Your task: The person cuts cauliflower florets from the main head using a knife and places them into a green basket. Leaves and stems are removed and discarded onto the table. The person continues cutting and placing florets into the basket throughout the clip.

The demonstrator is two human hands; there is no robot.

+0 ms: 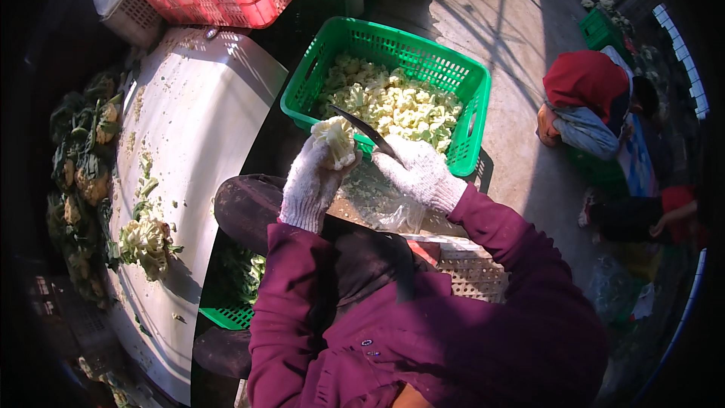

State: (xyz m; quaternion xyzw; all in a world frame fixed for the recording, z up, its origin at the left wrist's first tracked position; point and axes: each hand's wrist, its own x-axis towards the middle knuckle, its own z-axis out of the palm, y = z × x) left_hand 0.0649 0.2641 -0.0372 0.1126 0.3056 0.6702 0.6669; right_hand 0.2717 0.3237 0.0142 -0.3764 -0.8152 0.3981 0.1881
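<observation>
Gloved in white knit, my left hand (313,181) grips a pale piece of cauliflower (338,144) over the near edge of a green plastic crate (476,124). My right hand (422,173), in a matching glove, holds a knife with a dark, curved blade (362,127). The blade points up and left, its tip just above the cauliflower piece; whether they touch I cannot tell. The knife's handle is hidden in my fist. Many cut cauliflower florets (396,105) lie inside the crate.
On my left, a white tabletop (226,107) carries a trimmed cauliflower head (146,243) and leaf scraps. Leafy cauliflowers (90,175) line its far side. A pink crate (226,3) stands at its end. Another person (589,79) bends over at the right. Below my knee is another green crate (226,317).
</observation>
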